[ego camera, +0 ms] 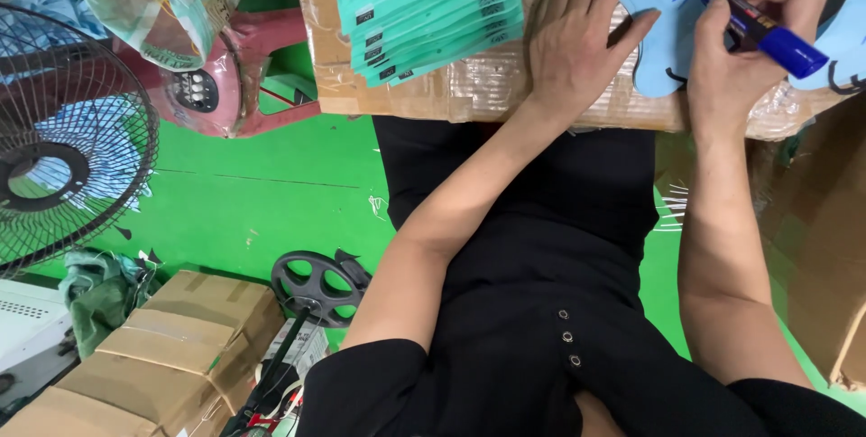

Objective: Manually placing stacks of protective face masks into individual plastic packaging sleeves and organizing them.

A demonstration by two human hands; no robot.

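Writing step: right hand (735, 49) grips a blue marker (767, 33), tip on the pale blue sheet (672, 4) at the frame's upper right.
Left hand (577, 36): open, flat, pinning the sheet's edge on the cardboard box (424, 94).
Nearby: teal packets (424, 9) fanned upper centre (untouched).
Next move: probably steady strokes, sheet held firm.
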